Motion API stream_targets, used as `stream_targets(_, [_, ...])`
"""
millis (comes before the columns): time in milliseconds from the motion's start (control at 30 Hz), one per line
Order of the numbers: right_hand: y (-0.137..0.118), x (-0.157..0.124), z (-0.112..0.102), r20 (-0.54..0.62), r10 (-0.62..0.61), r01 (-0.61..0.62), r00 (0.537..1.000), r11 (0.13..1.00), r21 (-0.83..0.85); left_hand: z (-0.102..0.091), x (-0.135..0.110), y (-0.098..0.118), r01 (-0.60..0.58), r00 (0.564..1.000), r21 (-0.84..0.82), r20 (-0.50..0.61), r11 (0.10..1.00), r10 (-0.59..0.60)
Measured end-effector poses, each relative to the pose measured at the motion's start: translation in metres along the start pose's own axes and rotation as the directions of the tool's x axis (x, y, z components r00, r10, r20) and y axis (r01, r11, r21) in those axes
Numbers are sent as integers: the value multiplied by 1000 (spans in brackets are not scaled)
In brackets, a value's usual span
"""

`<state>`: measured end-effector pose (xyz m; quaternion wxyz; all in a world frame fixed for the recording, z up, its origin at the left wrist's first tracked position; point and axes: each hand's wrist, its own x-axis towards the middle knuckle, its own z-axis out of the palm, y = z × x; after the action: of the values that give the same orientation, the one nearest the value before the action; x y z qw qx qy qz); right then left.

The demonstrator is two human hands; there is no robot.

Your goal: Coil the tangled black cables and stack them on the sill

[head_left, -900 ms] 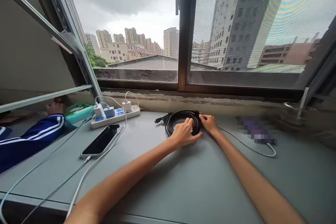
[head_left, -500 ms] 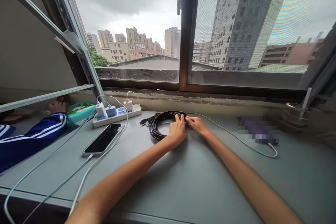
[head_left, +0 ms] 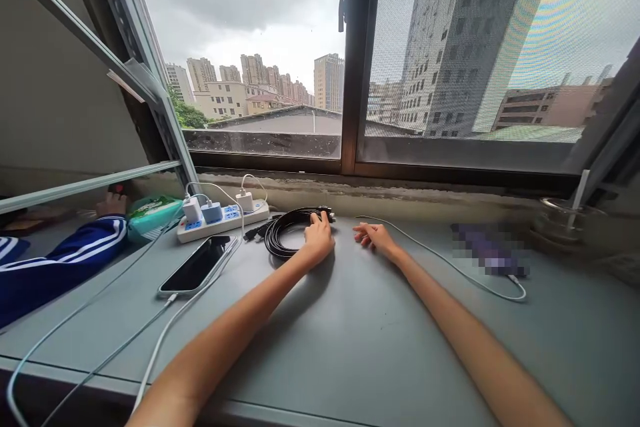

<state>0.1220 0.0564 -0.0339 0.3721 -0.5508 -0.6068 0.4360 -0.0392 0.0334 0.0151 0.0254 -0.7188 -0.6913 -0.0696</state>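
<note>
A coiled black cable point(head_left: 273, 245) lies on the grey desk near the window sill, its connector ends sticking out at the left and at the upper right. My left hand point(head_left: 319, 238) is closed over the coil's right side, fingers pressed on the cable just below the upper-right connectors. What lies under the palm is hidden. A short way to the right, my right hand point(head_left: 376, 238) rests low over the desk, fingers loosely bent and apart, nothing visible in them. A thin white charging cable point(head_left: 430, 250) runs past just beyond its fingertips.
A white power strip point(head_left: 225, 221) with chargers plugged in stands left of the coil. Nearer me lies a phone point(head_left: 197, 265) on a cable. A blurred purple device point(head_left: 487, 250) and a glass jar point(head_left: 563, 220) are at right. Another person's blue sleeve point(head_left: 75, 257) reaches in from the left.
The coil has slid left across the desk with my left hand on it. My right hand has come away from the coil's connectors, and its fingers have loosened.
</note>
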Motion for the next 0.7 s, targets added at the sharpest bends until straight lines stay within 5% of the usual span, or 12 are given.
stream_targets(700, [13,10,-4,38,1,-6,999,990,143,-23,12,-22,190,977,50,85,980,-194])
